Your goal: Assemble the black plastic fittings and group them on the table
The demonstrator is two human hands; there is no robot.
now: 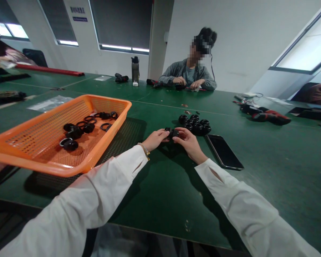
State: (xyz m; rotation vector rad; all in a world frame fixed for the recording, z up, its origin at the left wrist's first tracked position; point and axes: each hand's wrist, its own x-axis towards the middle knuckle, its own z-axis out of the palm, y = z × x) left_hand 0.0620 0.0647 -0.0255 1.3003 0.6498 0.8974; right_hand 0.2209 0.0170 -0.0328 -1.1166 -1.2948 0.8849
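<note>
Between my hands is a small black cylindrical part (171,133), held just above the green table (160,192). My left hand (155,139) pinches its left end, and my right hand (189,141) grips the right end with thumb and fingers. The fingers cover much of it, so its exact kind is unclear. Right behind my right hand stands a cluster of several round, glossy black parts (196,125). Left of my left hand, an orange perforated basket (42,123) holds several black parts with rings (74,131).
A smartphone (224,151) lies right of my right hand. Farther right are red-and-black tools (270,116). Across the table a person (189,73) works with both hands near a dark bottle (135,70). A clear plastic bag (49,103) lies behind the basket.
</note>
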